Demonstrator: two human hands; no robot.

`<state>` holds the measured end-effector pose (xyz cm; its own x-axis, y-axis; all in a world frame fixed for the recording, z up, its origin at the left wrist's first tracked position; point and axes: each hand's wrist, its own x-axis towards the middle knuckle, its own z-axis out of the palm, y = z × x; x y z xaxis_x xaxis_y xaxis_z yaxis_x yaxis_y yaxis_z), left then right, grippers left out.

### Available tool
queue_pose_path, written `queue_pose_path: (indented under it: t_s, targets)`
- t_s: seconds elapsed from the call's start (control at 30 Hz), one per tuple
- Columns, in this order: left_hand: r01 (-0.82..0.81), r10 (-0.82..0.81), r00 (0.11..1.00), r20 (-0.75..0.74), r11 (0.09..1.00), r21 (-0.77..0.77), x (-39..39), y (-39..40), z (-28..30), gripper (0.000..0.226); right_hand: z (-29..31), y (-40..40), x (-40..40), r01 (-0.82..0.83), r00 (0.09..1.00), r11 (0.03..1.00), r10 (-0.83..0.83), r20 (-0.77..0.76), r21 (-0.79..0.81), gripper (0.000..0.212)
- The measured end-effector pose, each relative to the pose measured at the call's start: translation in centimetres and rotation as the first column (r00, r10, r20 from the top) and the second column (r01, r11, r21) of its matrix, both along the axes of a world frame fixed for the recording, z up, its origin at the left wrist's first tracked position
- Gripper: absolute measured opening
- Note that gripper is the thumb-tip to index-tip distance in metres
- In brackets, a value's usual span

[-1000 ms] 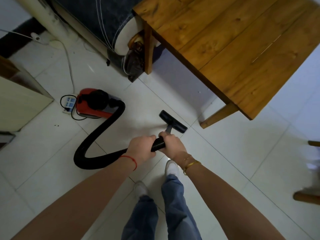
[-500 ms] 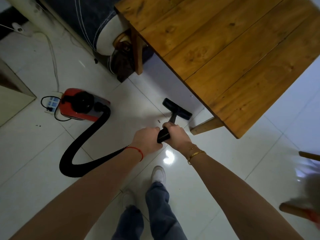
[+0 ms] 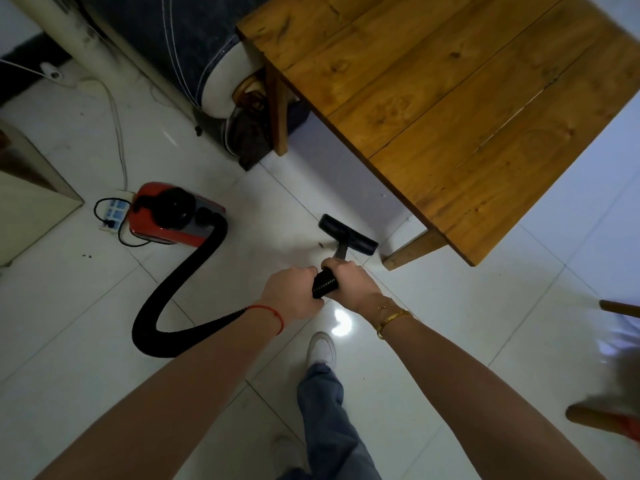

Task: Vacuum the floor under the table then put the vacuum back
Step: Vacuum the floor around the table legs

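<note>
A red and black canister vacuum [image 3: 166, 216] sits on the white tiled floor at the left. Its ribbed black hose [image 3: 173, 296] loops down and back up to my hands. My left hand [image 3: 294, 294] and my right hand [image 3: 349, 280] are both shut around the hose end [image 3: 323, 285], side by side. The black floor nozzle [image 3: 348, 234] rests on the tiles just in front of my hands, beside the near leg [image 3: 412, 249] of the wooden table [image 3: 450, 98], at the edge of the table's shadow.
A white power strip [image 3: 112, 214] with a black cord lies left of the vacuum. A dark fabric sofa end [image 3: 194, 46] stands behind the far table leg [image 3: 277, 112]. A beige cabinet [image 3: 24, 199] is at the left, chair legs [image 3: 620, 310] at the right edge.
The nozzle has been pushed forward from the open floor to the table's near leg. I have stepped toward the table, so the vacuum and table sit nearer in view.
</note>
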<state>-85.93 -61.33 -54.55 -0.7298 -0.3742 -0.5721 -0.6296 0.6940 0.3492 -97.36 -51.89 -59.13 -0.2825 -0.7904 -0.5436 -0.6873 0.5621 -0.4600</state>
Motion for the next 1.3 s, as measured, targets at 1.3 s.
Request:
queue_pose_path:
  t_s: [1.3]
  targets:
    - [0.132,-0.141,0.989,0.042,0.975,0.178,-5.3,34.6,3.4,0.013,2.2,37.1,-2.1,0.333,0.940,0.942,-0.329,0.090,-0.043,0.025]
